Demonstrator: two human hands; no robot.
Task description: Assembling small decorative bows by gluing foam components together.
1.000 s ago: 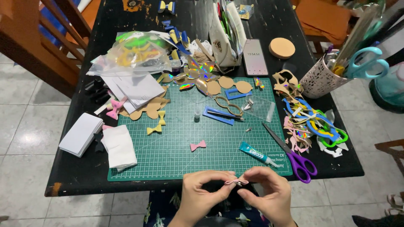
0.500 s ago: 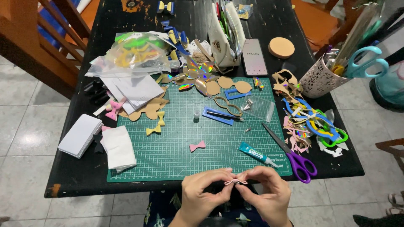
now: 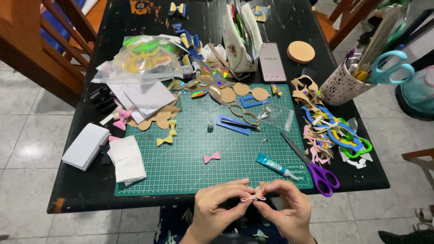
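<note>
My left hand (image 3: 216,205) and my right hand (image 3: 285,208) meet just in front of the table's near edge, below the green cutting mat (image 3: 190,167). Between their fingertips they pinch a small pink bow-shaped piece (image 3: 253,198), one hand at each end. A finished pink bow (image 3: 211,157) lies on the mat a little beyond my left hand. A teal glue tube (image 3: 276,165) and purple-handled scissors (image 3: 316,169) lie on the mat just beyond my right hand.
The black table (image 3: 81,190) holds a white pad (image 3: 86,145) and folded tissue (image 3: 127,159) at left, a plastic bag of coloured cut-outs (image 3: 140,58), cardboard shapes, a phone (image 3: 271,62), a patterned cup with teal scissors (image 3: 343,83), and foam scraps (image 3: 334,135) at right.
Both hands have stayed at the table's near edge, shifting the pink bow piece only slightly between their fingertips. Nothing on the table has moved.
</note>
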